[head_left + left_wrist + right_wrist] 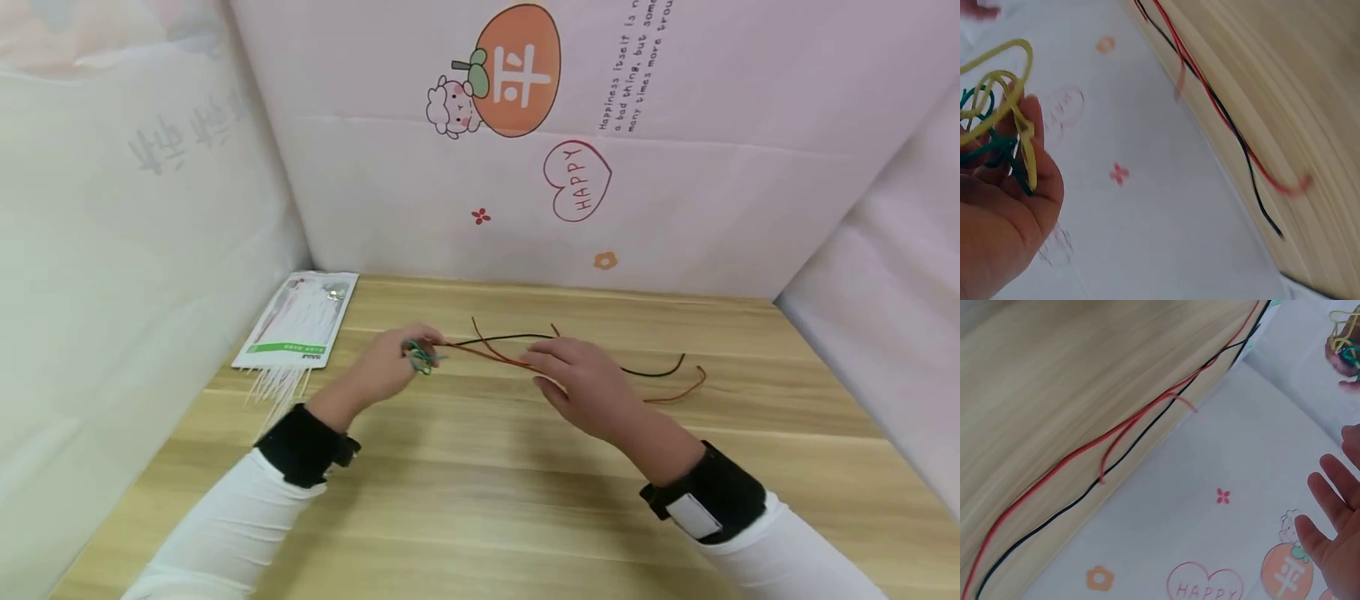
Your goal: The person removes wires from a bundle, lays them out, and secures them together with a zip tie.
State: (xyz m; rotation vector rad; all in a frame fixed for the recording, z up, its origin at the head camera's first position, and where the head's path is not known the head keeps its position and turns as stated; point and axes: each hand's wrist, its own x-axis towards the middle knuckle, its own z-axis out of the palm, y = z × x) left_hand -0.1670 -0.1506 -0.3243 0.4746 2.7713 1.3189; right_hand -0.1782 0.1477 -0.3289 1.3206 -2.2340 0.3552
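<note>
My left hand (382, 367) holds a loosely tangled bundle of thin wires, green wire (994, 147) and yellow wire (1027, 59), in its curled fingers. A black wire (517, 336) and red wires (491, 353) stretch across the wooden table between and beyond my hands. They cross one another, and their ends curl at the right. Over the red wires is my right hand (588, 387), which hides part of them in the head view. Its fingers (1313, 534) are spread and relaxed in the right wrist view, with nothing held.
At the back left lies a white packet (296, 321) with a green band, and thin white strips (277, 383) stick out of its near end. Printed white sheeting (390, 200) rises behind the wooden table (465, 500) and at both sides.
</note>
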